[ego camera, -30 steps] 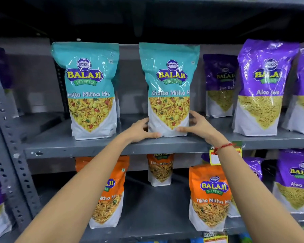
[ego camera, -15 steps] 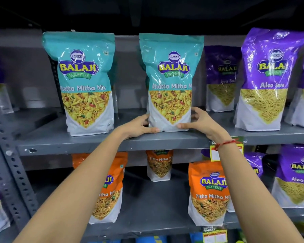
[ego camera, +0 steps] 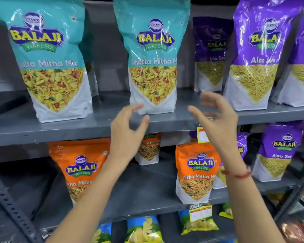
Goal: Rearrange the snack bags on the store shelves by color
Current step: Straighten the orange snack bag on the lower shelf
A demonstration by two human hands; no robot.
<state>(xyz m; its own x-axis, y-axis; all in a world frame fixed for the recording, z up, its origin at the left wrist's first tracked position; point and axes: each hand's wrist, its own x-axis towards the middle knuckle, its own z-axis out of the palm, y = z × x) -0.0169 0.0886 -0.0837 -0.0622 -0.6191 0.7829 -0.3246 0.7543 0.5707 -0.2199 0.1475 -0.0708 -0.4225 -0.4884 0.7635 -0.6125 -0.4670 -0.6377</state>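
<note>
On the upper shelf, middle teal snack bag stands upright between another teal bag and purple bags. Left hand and right hand spread, empty, just off it.

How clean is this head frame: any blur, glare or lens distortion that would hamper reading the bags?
Head view: the right hand shows motion blur at the fingers, the left hand less so. Glare streaks cross the glossy middle teal bag and the purple bag, partly washing out its lettering. Wide-angle bending tilts the edge bags and the upright post. The shelf back is dim.
</note>
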